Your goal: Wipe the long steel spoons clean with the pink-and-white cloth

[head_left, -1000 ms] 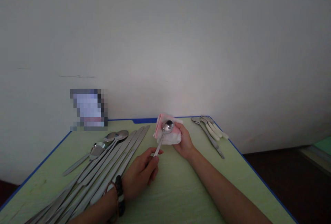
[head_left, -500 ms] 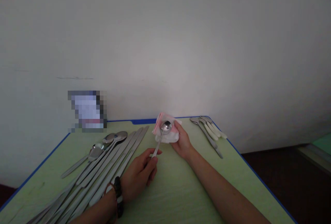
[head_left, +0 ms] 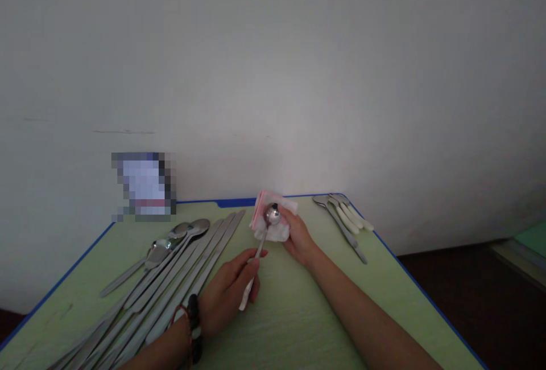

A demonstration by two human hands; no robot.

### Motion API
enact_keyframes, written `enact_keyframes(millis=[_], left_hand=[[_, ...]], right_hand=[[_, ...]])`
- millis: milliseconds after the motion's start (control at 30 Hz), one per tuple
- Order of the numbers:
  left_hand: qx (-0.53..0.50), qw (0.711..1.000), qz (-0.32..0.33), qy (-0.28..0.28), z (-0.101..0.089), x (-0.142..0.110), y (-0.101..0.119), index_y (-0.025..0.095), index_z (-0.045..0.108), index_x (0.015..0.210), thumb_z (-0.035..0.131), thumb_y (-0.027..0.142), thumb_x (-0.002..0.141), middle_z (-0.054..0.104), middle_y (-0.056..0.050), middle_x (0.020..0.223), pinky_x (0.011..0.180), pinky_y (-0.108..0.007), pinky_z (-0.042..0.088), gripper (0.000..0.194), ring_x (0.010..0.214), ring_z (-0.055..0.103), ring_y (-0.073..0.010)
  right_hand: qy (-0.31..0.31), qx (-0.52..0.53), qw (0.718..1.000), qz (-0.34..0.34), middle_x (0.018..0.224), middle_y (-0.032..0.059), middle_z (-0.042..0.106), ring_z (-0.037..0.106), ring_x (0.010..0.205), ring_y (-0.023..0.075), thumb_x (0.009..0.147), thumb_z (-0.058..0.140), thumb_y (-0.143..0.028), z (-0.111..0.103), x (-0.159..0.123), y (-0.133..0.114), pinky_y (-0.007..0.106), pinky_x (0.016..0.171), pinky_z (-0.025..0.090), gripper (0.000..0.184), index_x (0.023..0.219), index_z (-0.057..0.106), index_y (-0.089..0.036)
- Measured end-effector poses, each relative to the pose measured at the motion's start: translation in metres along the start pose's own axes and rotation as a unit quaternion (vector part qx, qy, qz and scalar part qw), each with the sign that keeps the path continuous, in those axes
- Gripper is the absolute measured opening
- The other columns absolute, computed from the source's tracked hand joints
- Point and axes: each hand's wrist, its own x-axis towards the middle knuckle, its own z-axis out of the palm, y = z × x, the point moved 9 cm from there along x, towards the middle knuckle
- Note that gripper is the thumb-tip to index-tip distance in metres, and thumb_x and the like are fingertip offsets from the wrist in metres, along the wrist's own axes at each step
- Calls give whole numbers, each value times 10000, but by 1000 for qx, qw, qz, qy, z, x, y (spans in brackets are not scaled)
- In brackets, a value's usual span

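Left hand [head_left: 230, 283] grips a metal spoon [head_left: 272, 218] by its handle, just below the frame's centre. Right hand [head_left: 299, 240] grasps a folded pink-and-white cloth [head_left: 278, 234] behind the spoon's bowl, while knives [head_left: 174, 264] and spoons [head_left: 158, 251] lie at lower left.

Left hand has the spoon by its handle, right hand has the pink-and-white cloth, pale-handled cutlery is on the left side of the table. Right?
Wrong side: the pale-handled cutlery lies on the right side of the table, per the current head view. The left hand does hold the spoon, the right hand the pink-and-white cloth.
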Motion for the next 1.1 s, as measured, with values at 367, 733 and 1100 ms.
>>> enact_keyframes(millis=[367,733,1100], left_hand=[[-51,998,-39,-29,6,0,-9,112,466,1224,347,463,887,582,24,548,451,-213,339,501,459,488,-112],[-81,995,-52,-38,9,-1,-14,93,449,1241,367,428,877,592,11,554,443,-215,330,502,454,484,-115],[-87,994,-54,-43,9,-1,-12,101,458,1228,355,338,871,587,17,555,451,-215,327,441,456,468,-111]], right_hand=[[-2,-61,998,-3,586,-18,634,532,538,115,564,643,-205,1,-4,0,244,558,414,137,688,635,-146],[-10,-101,995,-15,496,-40,556,454,473,95,553,557,-165,2,-5,-2,229,502,366,45,592,580,-164],[-7,-110,994,-15,510,-31,566,475,489,104,566,567,-180,0,-3,1,237,513,377,39,598,578,-161]])
